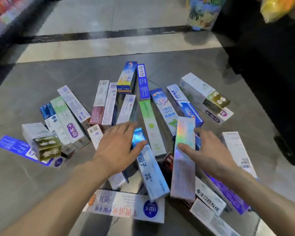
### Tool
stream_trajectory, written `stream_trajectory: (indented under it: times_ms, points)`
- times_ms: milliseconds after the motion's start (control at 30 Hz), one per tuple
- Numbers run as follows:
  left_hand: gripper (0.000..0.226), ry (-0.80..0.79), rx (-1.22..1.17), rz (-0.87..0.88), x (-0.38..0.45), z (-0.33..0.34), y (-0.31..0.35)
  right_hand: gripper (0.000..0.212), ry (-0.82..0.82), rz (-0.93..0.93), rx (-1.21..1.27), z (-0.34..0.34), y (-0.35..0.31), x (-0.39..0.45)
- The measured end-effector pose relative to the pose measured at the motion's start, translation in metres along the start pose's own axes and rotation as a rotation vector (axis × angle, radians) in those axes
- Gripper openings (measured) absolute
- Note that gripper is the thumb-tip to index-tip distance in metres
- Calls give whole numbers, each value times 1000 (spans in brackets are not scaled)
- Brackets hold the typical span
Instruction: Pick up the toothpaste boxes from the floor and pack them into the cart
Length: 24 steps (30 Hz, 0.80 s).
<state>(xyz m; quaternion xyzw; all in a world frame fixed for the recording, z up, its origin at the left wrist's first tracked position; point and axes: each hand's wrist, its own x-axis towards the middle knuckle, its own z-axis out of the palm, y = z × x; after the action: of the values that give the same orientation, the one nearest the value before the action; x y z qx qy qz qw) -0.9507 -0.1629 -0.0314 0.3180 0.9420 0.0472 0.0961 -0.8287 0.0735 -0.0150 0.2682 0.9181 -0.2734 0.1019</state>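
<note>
While both of your hands reach out over the scattered toothpaste boxes (119, 106), neither has hold of anything. Your left hand (117, 147) is spread flat, fingers straight, above a pale blue box (150, 169) that runs back under its thumb toward your wrist. Your right hand (206, 155) is open wide, thumb on or just over the near face of a holographic silver box (183, 160), fingers reaching past its far edge; whether they already touch cannot be told.

The boxes lie on the grey tiled floor (41, 82), fanned round both hands and overlapping in places: the silver box rests across a dark red box (168, 160) beneath the thumb, and a green-striped box (152, 126) lies between your two hands. No cart is in view.

Risks, as a judgement: the silver box looks glossy and sits tilted on its neighbours, so a shallow pinch across its width may let it slide or pivot out. Because boxes lean on each other, lifting one may drag or topple those beside it. A hard squeeze could crush thin cardboard.
</note>
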Motion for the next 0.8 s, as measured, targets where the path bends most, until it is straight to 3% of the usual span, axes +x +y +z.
stream_trajectory:
  times_ms: [133, 300, 533, 667, 800]
  points:
    - [87, 25, -65, 3, -3, 1, -6, 90, 9, 45, 241, 26, 1, -11]
    - [80, 0, -189, -86, -25, 6, 2, 103, -12, 180, 220, 39, -3, -11]
    - [51, -65, -488, -258, -41, 31, 30, 64, -23, 296, 504, 44, 3, -11]
    - [23, -116, -926, -568, -38, 27, 46, 54, -3, 308, 656, 45, 14, -12]
    - [35, -103, -1292, -763, -31, 45, 53, 33, -35, 320, 870, 42, 15, -20]
